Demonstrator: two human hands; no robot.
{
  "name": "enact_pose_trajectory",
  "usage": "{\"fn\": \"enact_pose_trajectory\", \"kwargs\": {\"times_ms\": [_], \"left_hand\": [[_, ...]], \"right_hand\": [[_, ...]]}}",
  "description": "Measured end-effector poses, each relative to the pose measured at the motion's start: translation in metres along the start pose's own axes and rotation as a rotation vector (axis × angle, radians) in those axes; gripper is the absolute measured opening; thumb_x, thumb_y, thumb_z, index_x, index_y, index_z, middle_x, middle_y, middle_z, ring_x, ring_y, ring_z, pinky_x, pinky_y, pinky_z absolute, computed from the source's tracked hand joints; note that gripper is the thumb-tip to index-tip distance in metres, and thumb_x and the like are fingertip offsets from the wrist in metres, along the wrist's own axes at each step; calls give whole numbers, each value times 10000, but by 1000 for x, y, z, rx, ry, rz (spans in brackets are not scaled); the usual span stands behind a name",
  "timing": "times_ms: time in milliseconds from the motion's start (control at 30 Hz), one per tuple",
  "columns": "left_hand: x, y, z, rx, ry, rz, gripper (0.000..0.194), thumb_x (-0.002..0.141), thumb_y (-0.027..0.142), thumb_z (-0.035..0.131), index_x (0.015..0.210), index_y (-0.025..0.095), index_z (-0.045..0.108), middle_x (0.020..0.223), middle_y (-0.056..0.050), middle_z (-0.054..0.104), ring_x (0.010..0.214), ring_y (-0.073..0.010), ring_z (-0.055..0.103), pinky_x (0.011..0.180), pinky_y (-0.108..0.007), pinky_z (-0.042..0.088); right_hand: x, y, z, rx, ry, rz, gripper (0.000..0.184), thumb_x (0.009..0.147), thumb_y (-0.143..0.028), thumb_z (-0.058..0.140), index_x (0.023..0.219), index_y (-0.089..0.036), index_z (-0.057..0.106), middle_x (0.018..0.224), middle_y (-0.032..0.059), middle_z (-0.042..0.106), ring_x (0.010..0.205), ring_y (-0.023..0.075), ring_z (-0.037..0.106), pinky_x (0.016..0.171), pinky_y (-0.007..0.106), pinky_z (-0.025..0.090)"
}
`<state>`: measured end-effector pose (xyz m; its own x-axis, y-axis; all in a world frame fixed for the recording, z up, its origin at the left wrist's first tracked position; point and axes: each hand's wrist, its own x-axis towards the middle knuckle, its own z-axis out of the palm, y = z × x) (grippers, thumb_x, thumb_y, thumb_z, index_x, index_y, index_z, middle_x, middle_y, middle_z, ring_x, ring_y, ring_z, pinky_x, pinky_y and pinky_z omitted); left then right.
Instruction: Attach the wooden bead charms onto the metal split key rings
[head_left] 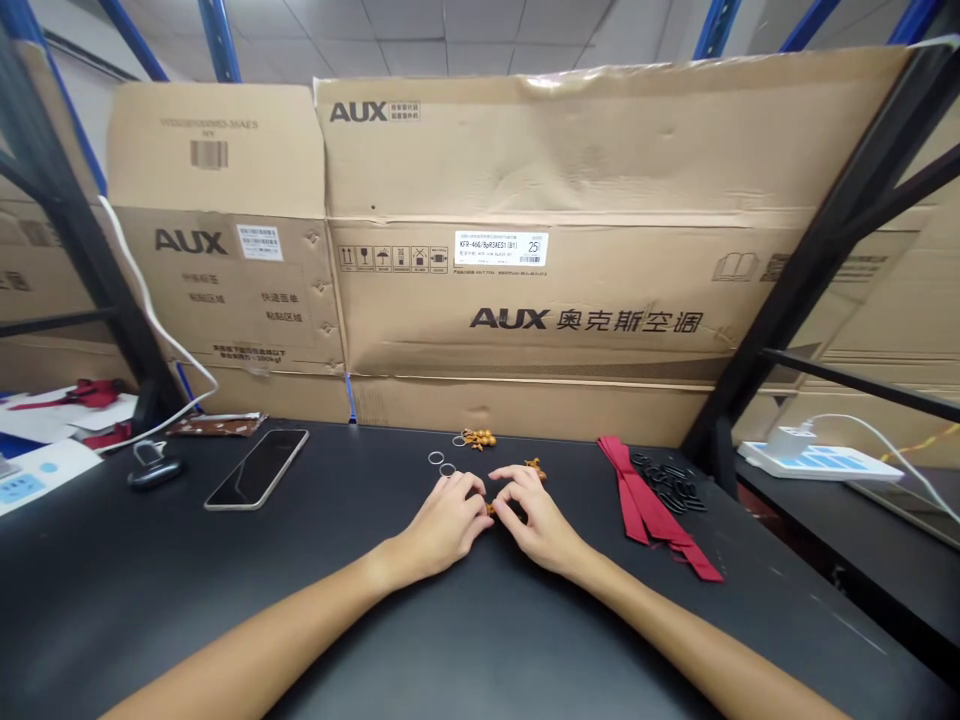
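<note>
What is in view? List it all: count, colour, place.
Table: 1, black, foreground
Cardboard: several sheets, brown, behind
Frame bars: several, blue, black, sides
Ceiling: 1, pale, top
Phone: 1, dark, left
Gadget: 1, black, beside phone
Packet: 1, brown, behind phone
Papers: several, white, left
Scraps: several, red, left
Cables: several, mostly white, sides
Rings: 3, silvery, centre
Trinkets: 3, amber, centre, one between fingertips
Ribbons: unclear count, red, right
Loops: many, black, beside ribbons
Power strip: 1, white and blue, right
Charger: 1, white, right
Left hand: 1, bare, centre
Right hand: 1, bare, centre

The phone [257, 469] is set left of the metal rings [436, 458]; the ribbons [654, 508] are laid right of them.
</note>
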<state>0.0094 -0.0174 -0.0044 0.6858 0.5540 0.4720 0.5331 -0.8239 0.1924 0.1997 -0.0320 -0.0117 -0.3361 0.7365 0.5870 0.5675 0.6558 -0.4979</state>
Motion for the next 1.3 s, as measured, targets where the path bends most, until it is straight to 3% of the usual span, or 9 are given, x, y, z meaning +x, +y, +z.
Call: {"fn": "enact_pose_trajectory", "kwargs": {"times_ms": [567, 667, 800, 1033, 1167, 1300], "left_hand": [[-3, -6, -11, -137, -53, 12, 134, 932, 177, 458, 906, 188, 589, 1087, -60, 511, 993, -183, 494, 910, -334, 418], [-4, -8, -11, -165, -54, -22, 92, 904, 249, 531, 872, 191, 594, 1084, -60, 513, 1000, -194, 505, 916, -352, 424], [-5, -6, -9, -140, -30, -97, 188, 842, 362, 627, 799, 182, 594, 1091, -63, 516, 968, -211, 520, 877, -372, 442], [-4, -6, -9, -166, -9, -5, 145, 916, 215, 503, 844, 192, 627, 1115, -65, 519, 1024, -198, 514, 927, -351, 431], [-4, -6, -9, -176, -20, -4, 108, 903, 220, 533, 847, 194, 622, 1111, -58, 522, 1023, -192, 518, 938, -350, 425], [-5, -6, -7, -160, 0, -53, 118, 865, 284, 605, 797, 189, 619, 1102, -53, 523, 1006, -200, 526, 909, -354, 436]], "right_hand": [[-1, 12, -1, -215, -31, -15, 167, 909, -213, 465, 769, -202, 555, 1132, 116, 560, 1114, 272, 461, 949, 532, 377], [-1, 12, -2, -175, -50, -21, 163, 910, -211, 473, 771, -204, 556, 1141, 110, 558, 1119, 264, 465, 947, 522, 390], [-1, 7, -1, -75, -74, -50, 148, 909, -216, 490, 777, -208, 556, 1142, 97, 562, 1128, 245, 473, 949, 479, 414], [-1, 8, 1, -83, -47, -36, 158, 916, -226, 470, 786, -215, 559, 1124, 103, 569, 1113, 256, 482, 942, 493, 415], [-1, 11, 1, -139, -28, 10, 188, 918, -225, 464, 754, -205, 552, 1086, 109, 577, 1093, 263, 493, 935, 517, 403], [-1, 7, -1, -68, -63, -35, 148, 912, -213, 482, 787, -209, 560, 1114, 102, 572, 1113, 243, 494, 945, 476, 418]]}}
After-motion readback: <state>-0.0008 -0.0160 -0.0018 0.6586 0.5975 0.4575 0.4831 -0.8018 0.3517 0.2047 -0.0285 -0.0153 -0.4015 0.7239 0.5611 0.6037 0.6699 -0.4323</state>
